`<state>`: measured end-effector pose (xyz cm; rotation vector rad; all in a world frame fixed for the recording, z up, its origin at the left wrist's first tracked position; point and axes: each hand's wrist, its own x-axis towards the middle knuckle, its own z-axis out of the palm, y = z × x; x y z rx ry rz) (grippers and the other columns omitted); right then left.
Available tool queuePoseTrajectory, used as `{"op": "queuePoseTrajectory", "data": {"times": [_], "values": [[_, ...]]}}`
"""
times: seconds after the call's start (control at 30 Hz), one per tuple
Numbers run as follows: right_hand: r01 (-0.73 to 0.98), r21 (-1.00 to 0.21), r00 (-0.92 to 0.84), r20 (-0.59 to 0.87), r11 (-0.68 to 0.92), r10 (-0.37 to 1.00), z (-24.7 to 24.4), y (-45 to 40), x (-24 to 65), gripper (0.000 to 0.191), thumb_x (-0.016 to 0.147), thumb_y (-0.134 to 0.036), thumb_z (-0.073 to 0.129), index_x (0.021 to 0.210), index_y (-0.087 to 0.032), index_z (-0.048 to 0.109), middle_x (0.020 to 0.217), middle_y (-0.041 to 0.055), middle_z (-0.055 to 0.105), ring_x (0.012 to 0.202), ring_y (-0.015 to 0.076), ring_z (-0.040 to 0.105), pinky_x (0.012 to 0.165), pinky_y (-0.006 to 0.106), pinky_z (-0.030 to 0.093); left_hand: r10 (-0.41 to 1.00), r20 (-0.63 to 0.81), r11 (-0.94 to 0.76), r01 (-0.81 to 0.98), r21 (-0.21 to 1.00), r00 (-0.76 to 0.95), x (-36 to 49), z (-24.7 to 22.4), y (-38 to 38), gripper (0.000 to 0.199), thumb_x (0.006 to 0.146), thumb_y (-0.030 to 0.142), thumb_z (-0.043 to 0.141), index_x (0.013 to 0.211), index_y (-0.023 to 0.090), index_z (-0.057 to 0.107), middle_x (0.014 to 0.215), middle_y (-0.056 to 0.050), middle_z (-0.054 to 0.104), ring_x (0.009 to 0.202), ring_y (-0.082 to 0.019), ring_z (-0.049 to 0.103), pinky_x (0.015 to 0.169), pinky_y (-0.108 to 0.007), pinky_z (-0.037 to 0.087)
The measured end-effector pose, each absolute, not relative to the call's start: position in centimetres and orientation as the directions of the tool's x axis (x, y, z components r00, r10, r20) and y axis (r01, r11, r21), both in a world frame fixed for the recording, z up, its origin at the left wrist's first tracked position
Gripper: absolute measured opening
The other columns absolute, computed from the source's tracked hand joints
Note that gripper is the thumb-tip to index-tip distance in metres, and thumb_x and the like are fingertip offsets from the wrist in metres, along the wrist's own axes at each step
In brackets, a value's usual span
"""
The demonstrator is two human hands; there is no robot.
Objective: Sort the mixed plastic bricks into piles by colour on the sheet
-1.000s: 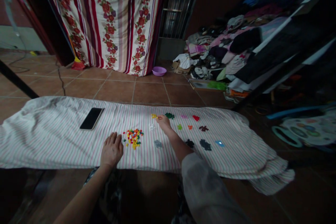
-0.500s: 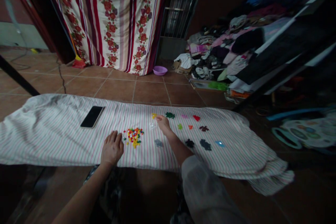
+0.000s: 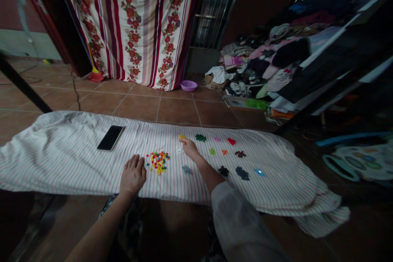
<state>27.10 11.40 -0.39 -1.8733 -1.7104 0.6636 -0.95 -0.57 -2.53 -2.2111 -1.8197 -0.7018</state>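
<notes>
Small coloured pieces lie on a striped cloth (image 3: 76, 159). My left hand (image 3: 134, 174) rests flat with fingers spread, just left of a mixed heap (image 3: 159, 161) of orange, yellow, red, white and green pieces. My right hand (image 3: 189, 148) is closed, its fingertips at the near edge of a small yellow pile (image 3: 182, 136); what they hold, if anything, is too small to make out. White pieces (image 3: 180, 150) lie beside that hand, partly covered. Grey pieces (image 3: 186, 170) are nearer me. A dark green pile (image 3: 200, 137) sits right of the yellow one.
Further right lie pink (image 3: 217, 139), red (image 3: 231, 141), lime (image 3: 212, 151), orange (image 3: 224, 152), brown (image 3: 240, 154), black (image 3: 224, 170), dark grey (image 3: 242, 173) and blue pieces (image 3: 259, 172). A phone (image 3: 111, 138) lies at the left. Beyond are a purple basin (image 3: 188, 85) and heaped clothes.
My right hand has moved slightly nearer to me relative to the yellow pile, which now shows above its fingertips. My left hand stays in place. The whole view has shifted slightly.
</notes>
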Motion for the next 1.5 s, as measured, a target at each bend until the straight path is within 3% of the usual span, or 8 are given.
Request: {"op": "queuePoseTrajectory", "data": {"times": [0.27, 0.4, 0.63, 0.83, 1.0, 1.5], "values": [[0.686, -0.727, 0.098, 0.065, -0.021, 0.993, 0.8, 9.3, 26.6, 0.036, 0.085, -0.013, 0.043, 0.101, -0.024, 0.073, 0.107, 0.0002, 0.073, 0.103, 0.0151, 0.066, 0.092, 0.027, 0.049, 0.879, 0.458, -0.22, 0.965, 0.142, 0.133, -0.9, -2.3, -0.7, 0.036, 0.088, 0.023, 0.04, 0.117, 0.016, 0.062, 0.126, -0.016, 0.061, 0.126, -0.028, 0.05, 0.103, -0.044, 0.041], [0.694, -0.712, -0.048, 0.104, 0.108, 0.993, 1.5, 7.8, 25.3, 0.031, 0.086, -0.015, 0.048, 0.099, -0.024, 0.074, 0.103, -0.0003, 0.074, 0.099, 0.0152, 0.066, 0.09, 0.026, 0.049, 0.879, 0.459, -0.222, 0.961, 0.163, 0.125, -1.0, -2.4, -0.6, 0.036, 0.087, 0.023, 0.041, 0.116, 0.016, 0.062, 0.127, -0.016, 0.06, 0.126, -0.028, 0.049, 0.105, -0.044, 0.04], [0.843, -0.467, -0.271, 0.057, 0.266, 0.961, 1.8, 5.2, 22.8, 0.027, 0.09, -0.016, 0.05, 0.1, -0.023, 0.074, 0.101, 0.0026, 0.073, 0.098, 0.0172, 0.062, 0.093, 0.028, 0.042, 0.88, 0.456, -0.218, 0.966, 0.137, 0.134, -1.0, -2.5, -0.6, 0.037, 0.087, 0.024, 0.039, 0.116, 0.015, 0.061, 0.127, -0.017, 0.059, 0.126, -0.029, 0.049, 0.103, -0.044, 0.04], [0.913, -0.276, -0.308, 0.02, 0.301, 0.951, 2.2, 3.7, 21.7, 0.027, 0.093, -0.018, 0.047, 0.105, -0.023, 0.071, 0.1, 0.0057, 0.07, 0.101, 0.0198, 0.056, 0.091, 0.029, 0.039, 0.871, 0.473, -0.222, 0.966, 0.132, 0.135, -1.0, -2.5, -0.5, 0.037, 0.088, 0.023, 0.039, 0.116, 0.015, 0.062, 0.126, -0.017, 0.06, 0.125, -0.028, 0.049, 0.104, -0.043, 0.04], [0.923, -0.254, -0.298, 0.004, 0.289, 0.955, 2.2, 2.9, 21.2, 0.026, 0.094, -0.02, 0.048, 0.111, -0.023, 0.067, 0.106, 0.0064, 0.066, 0.107, 0.0204, 0.053, 0.093, 0.029, 0.038, 0.868, 0.478, -0.219, 0.968, 0.121, 0.136, -0.9, -2.5, -0.6, 0.036, 0.088, 0.023, 0.039, 0.115, 0.014, 0.062, 0.125, -0.017, 0.06, 0.124, -0.028, 0.051, 0.104, -0.043, 0.04], [0.947, -0.194, -0.255, 0.031, 0.256, 0.966, 2.1, 1.8, 20.5, 0.019, 0.096, -0.023, 0.046, 0.103, -0.021, 0.064, 0.106, 0.0054, 0.067, 0.105, 0.0199, 0.055, 0.087, 0.03, 0.042, 0.827, 0.534, -0.245, 0.968, 0.059, 0.177, -1.2, -2.8, -0.6, 0.034, 0.089, 0.022, 0.043, 0.116, 0.012, 0.062, 0.124, -0.017, 0.061, 0.12, -0.029, 0.054, 0.101, -0.043, 0.043]]}}
